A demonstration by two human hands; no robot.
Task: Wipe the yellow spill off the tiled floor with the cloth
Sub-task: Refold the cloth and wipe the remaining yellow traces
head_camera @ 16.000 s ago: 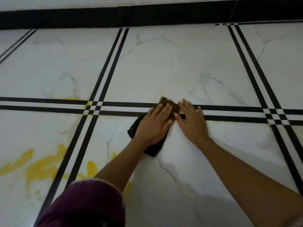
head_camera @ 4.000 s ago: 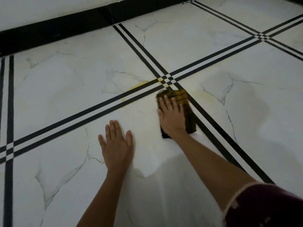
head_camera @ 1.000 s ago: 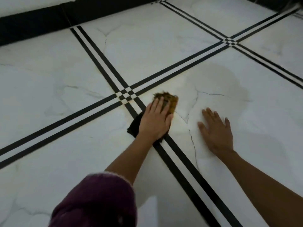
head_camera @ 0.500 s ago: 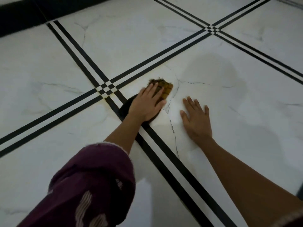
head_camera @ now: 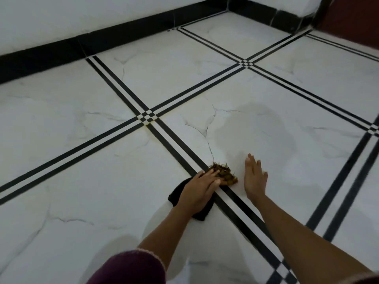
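The cloth is dark, with a frayed, yellow-stained front end. It lies on the white tiled floor across a black double stripe. My left hand presses flat on top of it and covers its middle. My right hand rests flat on the tile just right of the cloth, fingers straight, holding nothing. No bright yellow puddle shows; only a faint yellowish trace sits at the stripe crossing. A dull damp patch spreads on the tile beyond my right hand.
A black skirting board runs along the white wall at the back. It turns a corner at the top right, beside a red-brown surface. Black double stripes cross the floor in a grid.
My left hand has dragged the cloth back along the stripe, away from the crossing, with my right hand shifting alongside. The view has lifted and now shows the back wall and corner.
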